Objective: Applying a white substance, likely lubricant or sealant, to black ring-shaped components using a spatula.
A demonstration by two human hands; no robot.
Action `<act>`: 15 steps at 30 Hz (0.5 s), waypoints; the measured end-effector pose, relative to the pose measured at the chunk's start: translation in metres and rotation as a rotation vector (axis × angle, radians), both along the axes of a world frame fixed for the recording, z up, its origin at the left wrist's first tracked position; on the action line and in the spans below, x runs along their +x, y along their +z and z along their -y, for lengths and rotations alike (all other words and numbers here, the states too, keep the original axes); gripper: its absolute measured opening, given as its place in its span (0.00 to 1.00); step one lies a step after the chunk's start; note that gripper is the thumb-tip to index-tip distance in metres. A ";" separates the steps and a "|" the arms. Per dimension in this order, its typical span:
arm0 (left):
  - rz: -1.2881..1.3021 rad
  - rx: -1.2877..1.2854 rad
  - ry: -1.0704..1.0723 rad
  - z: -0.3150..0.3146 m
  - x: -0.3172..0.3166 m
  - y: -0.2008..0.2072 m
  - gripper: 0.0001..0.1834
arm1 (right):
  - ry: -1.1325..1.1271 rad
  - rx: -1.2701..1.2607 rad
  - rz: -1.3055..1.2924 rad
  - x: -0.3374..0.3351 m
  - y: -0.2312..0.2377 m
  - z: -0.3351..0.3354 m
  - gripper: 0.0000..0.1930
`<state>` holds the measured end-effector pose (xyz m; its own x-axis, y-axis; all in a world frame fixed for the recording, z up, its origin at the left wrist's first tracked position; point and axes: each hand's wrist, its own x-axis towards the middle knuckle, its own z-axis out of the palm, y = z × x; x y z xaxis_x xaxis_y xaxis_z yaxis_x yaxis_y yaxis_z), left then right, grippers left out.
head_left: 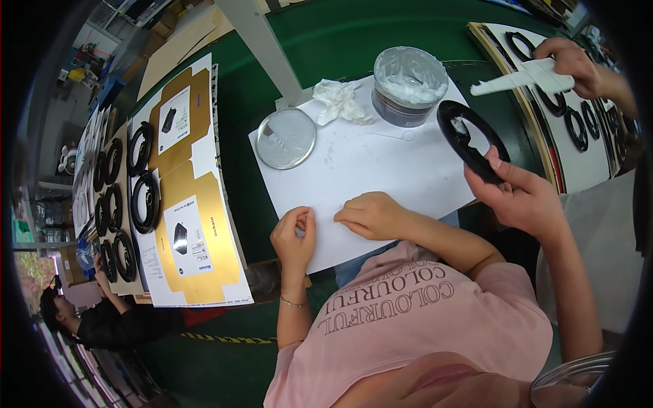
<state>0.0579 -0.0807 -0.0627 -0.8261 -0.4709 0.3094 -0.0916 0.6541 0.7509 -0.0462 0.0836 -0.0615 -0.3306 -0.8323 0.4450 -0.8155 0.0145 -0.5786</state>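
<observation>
My left hand (294, 238) rests at the near left edge of a white sheet (381, 160), its fingers loosely curled in and nothing seen in them. To its right lies my right hand (371, 215), fingers folded together against the sheet. I see no object in it, though its palm is hidden. A round clear lid (286, 138) lies on the sheet beyond my left hand. Farther off are a crumpled white tissue (340, 102) and a tub (408, 87) with white grease smeared inside. A small clear spoon (401, 135) lies in front of the tub.
At right, a co-worker's hand (520, 194) holds a black ring (445, 126); their other hand (578, 64) grips a white tool (520, 78). Black rings lie on a board (568, 160) there. Left stand gold printed sheets (204, 231) and more rings (144, 202). A grey post (262, 47) rises behind.
</observation>
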 end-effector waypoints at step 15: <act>-0.035 0.021 0.014 0.001 0.000 -0.005 0.03 | 0.007 -0.026 0.013 0.000 0.000 0.000 0.04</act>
<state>0.0582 -0.0814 -0.0678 -0.8085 -0.4886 0.3281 -0.0738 0.6371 0.7672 -0.0467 0.0832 -0.0619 -0.3308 -0.8228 0.4621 -0.8082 -0.0059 -0.5889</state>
